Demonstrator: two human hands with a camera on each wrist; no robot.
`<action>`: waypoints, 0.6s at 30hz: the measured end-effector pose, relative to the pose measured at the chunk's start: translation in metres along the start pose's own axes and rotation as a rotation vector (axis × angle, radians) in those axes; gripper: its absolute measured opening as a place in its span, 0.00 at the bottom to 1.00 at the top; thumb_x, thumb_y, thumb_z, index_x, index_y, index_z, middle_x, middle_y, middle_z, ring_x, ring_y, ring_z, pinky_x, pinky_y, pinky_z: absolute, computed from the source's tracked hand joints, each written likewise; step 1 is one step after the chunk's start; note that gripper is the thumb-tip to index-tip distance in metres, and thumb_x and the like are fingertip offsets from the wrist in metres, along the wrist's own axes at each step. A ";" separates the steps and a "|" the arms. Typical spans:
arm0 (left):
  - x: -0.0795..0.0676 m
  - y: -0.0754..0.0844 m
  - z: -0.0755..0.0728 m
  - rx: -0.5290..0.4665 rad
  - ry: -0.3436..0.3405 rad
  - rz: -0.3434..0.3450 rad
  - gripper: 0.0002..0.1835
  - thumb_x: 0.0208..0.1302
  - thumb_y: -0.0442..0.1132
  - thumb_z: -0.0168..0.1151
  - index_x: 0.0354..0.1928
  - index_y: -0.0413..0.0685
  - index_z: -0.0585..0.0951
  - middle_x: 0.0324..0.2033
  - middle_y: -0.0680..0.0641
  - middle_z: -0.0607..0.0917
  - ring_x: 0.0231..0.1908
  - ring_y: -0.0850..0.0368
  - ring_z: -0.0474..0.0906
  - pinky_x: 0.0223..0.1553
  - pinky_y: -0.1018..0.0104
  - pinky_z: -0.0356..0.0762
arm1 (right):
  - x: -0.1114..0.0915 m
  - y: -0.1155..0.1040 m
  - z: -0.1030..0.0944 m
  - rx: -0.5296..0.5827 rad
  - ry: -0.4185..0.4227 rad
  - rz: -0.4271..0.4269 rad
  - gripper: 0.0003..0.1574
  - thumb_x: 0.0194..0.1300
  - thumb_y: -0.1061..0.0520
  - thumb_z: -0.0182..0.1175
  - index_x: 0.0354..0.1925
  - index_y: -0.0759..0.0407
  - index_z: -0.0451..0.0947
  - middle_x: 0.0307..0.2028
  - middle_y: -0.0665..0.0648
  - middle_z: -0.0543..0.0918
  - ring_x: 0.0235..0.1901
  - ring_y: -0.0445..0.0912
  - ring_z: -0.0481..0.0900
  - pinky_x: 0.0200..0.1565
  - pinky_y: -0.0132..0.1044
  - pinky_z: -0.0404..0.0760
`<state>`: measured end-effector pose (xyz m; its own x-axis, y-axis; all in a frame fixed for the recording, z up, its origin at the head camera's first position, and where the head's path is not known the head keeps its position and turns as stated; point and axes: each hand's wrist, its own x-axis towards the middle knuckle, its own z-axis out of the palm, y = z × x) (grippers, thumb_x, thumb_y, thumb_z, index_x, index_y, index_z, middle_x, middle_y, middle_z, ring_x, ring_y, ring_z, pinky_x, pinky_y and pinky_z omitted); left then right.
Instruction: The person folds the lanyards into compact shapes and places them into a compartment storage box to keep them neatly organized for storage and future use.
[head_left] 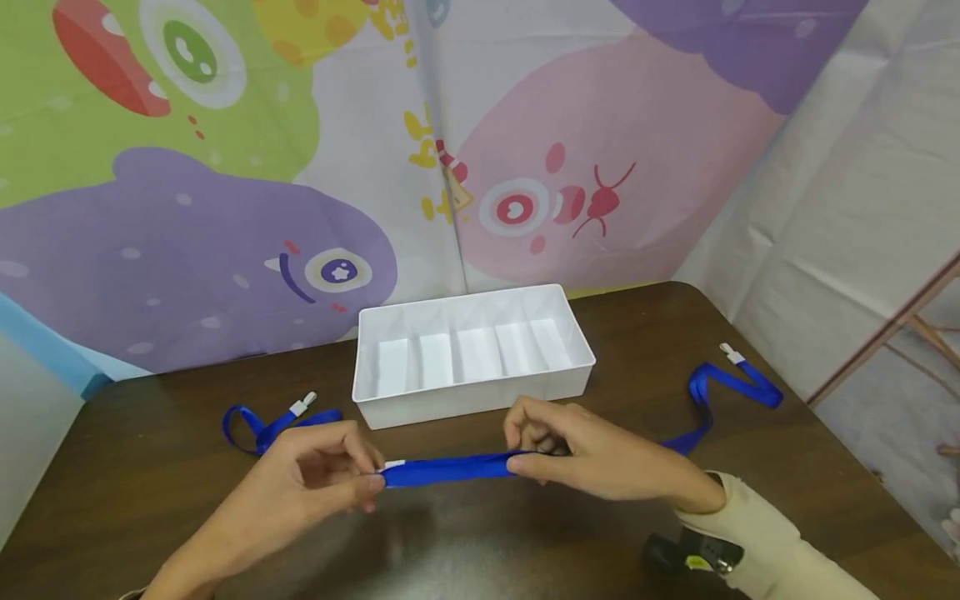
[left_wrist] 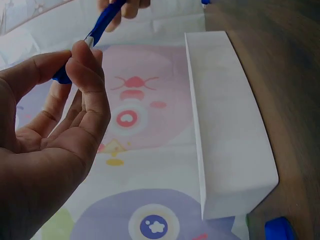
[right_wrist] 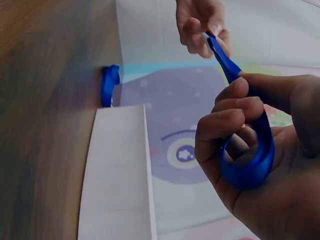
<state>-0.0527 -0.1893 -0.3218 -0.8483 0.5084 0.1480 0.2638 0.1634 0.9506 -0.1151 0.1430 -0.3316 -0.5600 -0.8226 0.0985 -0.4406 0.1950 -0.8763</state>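
A blue lanyard (head_left: 450,471) is drawn out nearly level between the two hands, above the table. My left hand (head_left: 307,475) pinches one end between thumb and fingers, where a small white piece shows. The right hand (head_left: 600,450) pinches the strap farther along, and in the right wrist view a loop of the strap (right_wrist: 247,175) hangs in its palm. Behind the left hand, another blue lanyard (head_left: 262,429) with a white clip (head_left: 303,404) lies on the table. Blue strap (head_left: 697,400) with a white clip (head_left: 731,353) lies at the right, its near part hidden behind the right hand.
A white box (head_left: 472,404) with several compartments stands beyond the hands, in front of a cartoon-printed cloth (head_left: 352,208). The dark wooden table (head_left: 637,333) has its right edge (head_left: 847,454) near the right-hand strap. A dark wristband (head_left: 712,550) is at the right sleeve.
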 end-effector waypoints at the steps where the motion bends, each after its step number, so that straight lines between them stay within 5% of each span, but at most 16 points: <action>1: -0.001 0.000 -0.001 0.003 0.006 -0.002 0.07 0.67 0.28 0.62 0.34 0.47 0.79 0.31 0.46 0.84 0.30 0.51 0.83 0.30 0.60 0.82 | -0.001 0.001 -0.002 0.007 -0.002 -0.011 0.06 0.74 0.54 0.58 0.44 0.51 0.70 0.26 0.47 0.76 0.27 0.39 0.76 0.30 0.31 0.76; 18: -0.003 -0.002 -0.014 0.015 0.026 0.039 0.07 0.67 0.25 0.60 0.36 0.44 0.78 0.33 0.45 0.85 0.29 0.48 0.82 0.31 0.61 0.81 | -0.023 0.005 -0.024 0.115 0.005 0.024 0.12 0.71 0.60 0.60 0.27 0.56 0.78 0.18 0.54 0.72 0.15 0.42 0.68 0.18 0.34 0.72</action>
<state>-0.0572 -0.2025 -0.3199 -0.8488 0.4928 0.1915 0.3033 0.1571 0.9399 -0.1216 0.1759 -0.3273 -0.5731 -0.8156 0.0795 -0.3442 0.1515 -0.9266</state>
